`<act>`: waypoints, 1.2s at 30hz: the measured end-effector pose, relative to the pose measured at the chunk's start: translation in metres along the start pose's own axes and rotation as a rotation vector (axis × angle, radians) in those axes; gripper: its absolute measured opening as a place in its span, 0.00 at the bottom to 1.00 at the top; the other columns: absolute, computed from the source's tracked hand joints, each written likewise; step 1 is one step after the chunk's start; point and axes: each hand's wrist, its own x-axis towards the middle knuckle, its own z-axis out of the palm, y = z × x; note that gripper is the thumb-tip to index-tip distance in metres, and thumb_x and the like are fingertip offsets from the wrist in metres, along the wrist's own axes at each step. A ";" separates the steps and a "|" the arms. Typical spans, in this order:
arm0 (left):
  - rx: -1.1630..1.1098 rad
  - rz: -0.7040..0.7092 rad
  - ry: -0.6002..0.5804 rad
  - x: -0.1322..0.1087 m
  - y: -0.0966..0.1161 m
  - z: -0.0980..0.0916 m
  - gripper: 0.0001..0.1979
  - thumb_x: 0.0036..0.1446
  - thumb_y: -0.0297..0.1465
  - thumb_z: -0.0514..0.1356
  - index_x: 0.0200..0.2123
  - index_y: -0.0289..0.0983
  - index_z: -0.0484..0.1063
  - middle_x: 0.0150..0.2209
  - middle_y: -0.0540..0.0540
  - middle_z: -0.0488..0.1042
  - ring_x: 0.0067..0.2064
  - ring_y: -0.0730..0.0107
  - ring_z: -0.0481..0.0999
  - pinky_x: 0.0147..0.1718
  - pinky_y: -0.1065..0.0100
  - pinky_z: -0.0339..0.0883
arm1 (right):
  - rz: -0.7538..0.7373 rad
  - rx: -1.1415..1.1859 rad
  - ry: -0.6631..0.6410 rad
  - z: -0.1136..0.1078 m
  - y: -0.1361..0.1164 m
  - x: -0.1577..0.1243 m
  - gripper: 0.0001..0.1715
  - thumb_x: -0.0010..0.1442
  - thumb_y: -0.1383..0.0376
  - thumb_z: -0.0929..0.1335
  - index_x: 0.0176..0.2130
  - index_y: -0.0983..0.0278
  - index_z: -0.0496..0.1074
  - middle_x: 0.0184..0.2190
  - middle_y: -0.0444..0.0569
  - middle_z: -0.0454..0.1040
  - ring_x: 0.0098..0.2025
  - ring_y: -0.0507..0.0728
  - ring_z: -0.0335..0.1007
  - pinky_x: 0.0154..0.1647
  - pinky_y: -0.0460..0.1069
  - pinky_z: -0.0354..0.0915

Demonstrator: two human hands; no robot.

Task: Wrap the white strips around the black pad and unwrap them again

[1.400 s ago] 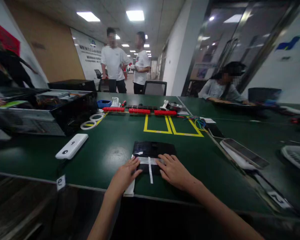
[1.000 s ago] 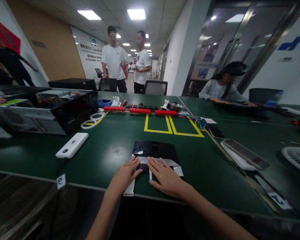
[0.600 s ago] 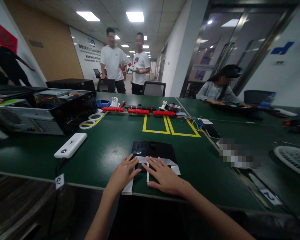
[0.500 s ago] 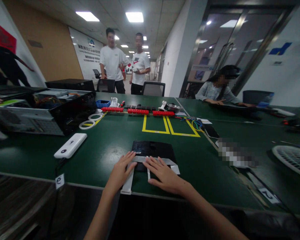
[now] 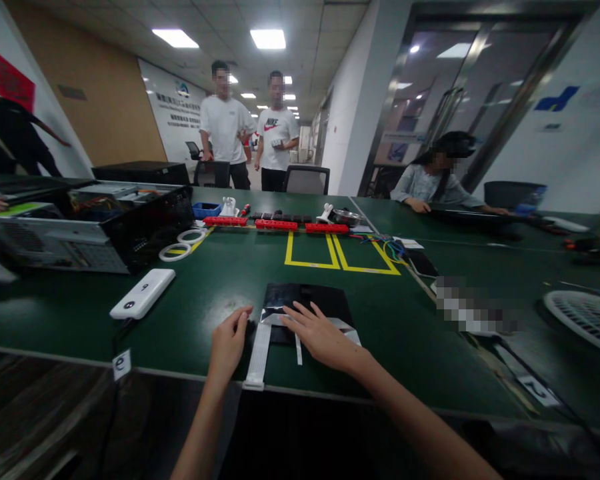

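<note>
A thin black panel (image 5: 325,299), shiny on top, lies on the green table in front of me. A flat silver-white ribbon cable (image 5: 260,357) runs across it and folds down to a white connector at the table's front edge. A shorter narrow strip (image 5: 299,350) hangs beside my right hand. My right hand (image 5: 320,339) lies flat over the cable and the panel's lower part, fingers stretched out, hiding some of both. Just left of the panel, my left hand (image 5: 230,340) stands apart from the cable, fingers loosely bent and holding nothing visible.
A white power bank (image 5: 143,293) with a cord lies to the left, before an opened computer case (image 5: 80,233). Red racks (image 5: 276,225) line the back, behind yellow tape outlines (image 5: 313,265). At right are a phone (image 5: 423,263) and a white mesh basket (image 5: 580,320). Other people are nearby.
My left hand has come off the ribbon cable and moved left, its fingers bending. My right hand has shifted slightly up and left, still lying on the cable.
</note>
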 end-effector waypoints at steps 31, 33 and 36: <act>0.058 -0.012 -0.045 -0.001 0.005 -0.001 0.18 0.60 0.37 0.48 0.40 0.38 0.76 0.40 0.45 0.79 0.45 0.61 0.77 0.45 0.64 0.66 | 0.366 0.353 -0.167 -0.043 0.183 -0.140 0.31 0.59 0.48 0.59 0.60 0.52 0.59 0.65 0.47 0.46 0.66 0.63 0.34 0.61 0.68 0.28; 0.060 -0.011 -0.048 -0.001 0.004 -0.001 0.18 0.60 0.37 0.48 0.41 0.38 0.76 0.40 0.45 0.79 0.45 0.61 0.77 0.45 0.64 0.66 | 0.354 0.363 -0.172 -0.047 0.183 -0.142 0.31 0.59 0.49 0.60 0.60 0.52 0.58 0.65 0.46 0.46 0.66 0.62 0.34 0.61 0.67 0.28; 0.063 -0.007 -0.045 -0.001 0.004 -0.001 0.17 0.59 0.37 0.49 0.40 0.39 0.76 0.40 0.45 0.79 0.44 0.61 0.77 0.44 0.64 0.66 | 0.349 0.374 -0.166 -0.050 0.181 -0.142 0.31 0.59 0.49 0.61 0.59 0.52 0.59 0.65 0.46 0.47 0.66 0.63 0.35 0.61 0.67 0.30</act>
